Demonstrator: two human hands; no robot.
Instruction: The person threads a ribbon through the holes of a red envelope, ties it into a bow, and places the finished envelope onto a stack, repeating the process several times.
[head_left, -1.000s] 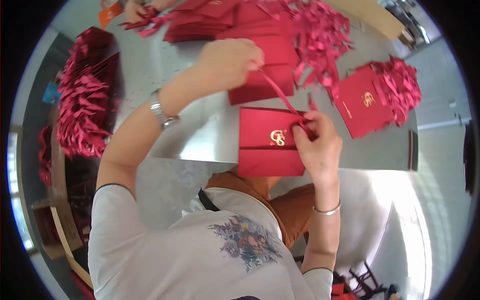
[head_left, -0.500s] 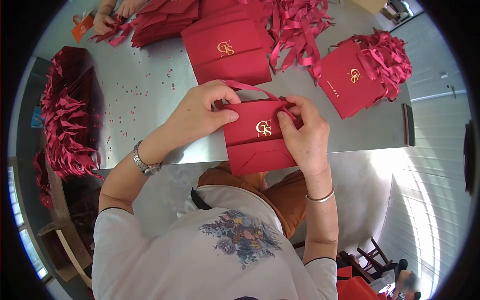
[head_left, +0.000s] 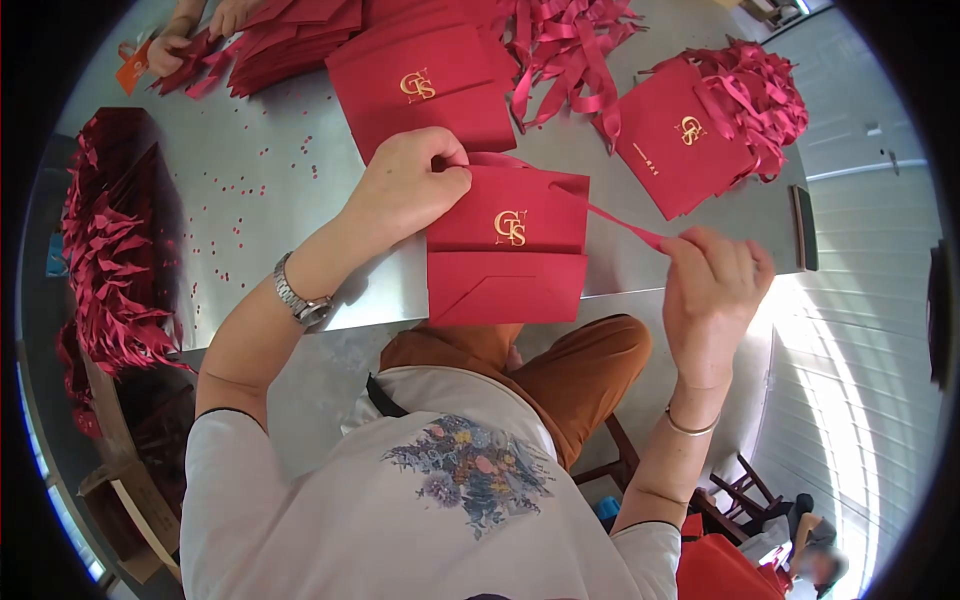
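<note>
Right hand [head_left: 712, 290] has moved clear of the red bag [head_left: 508, 225], pinching its outstretched ribbon [head_left: 625, 226]. Left hand [head_left: 405, 185] grips the bag's upper left corner at the table [head_left: 260, 205] edge. Ribbon adjustment appears underway; further pulling calls for firm left-hand support.

A grey table [head_left: 285, 215] carries red bags [head_left: 670, 140], heaped ribbons [head_left: 575, 55] and scattered red dots [head_left: 262, 190].

A flat red bag [head_left: 545, 238], printed with a gold logo and creased across its lower part, is held over the near edge of the table [head_left: 205, 145]; its red ribbon [head_left: 627, 228] is stretched rightward.
</note>
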